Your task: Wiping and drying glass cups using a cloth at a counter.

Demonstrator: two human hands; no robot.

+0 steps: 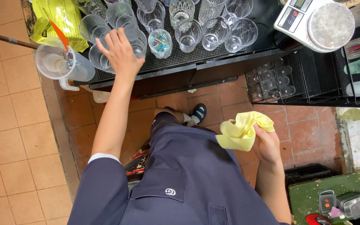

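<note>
My left hand (121, 52) reaches out over the black rubber mat (176, 58), fingers spread across the rims of ribbed clear glasses (101, 58) at its near left corner. Whether it grips one I cannot tell. Several more clear glasses (188, 33) stand upright on the mat beyond it. My right hand (266, 143) hangs low by my side, closed on a crumpled yellow cloth (242, 131).
A clear plastic jug (59, 63) stands at the mat's left edge, a yellow bag (61, 18) behind it. A white kitchen scale (317, 23) sits at the right. Small glasses (271, 79) fill a black wire rack below. A green crate (313, 196) is at lower right.
</note>
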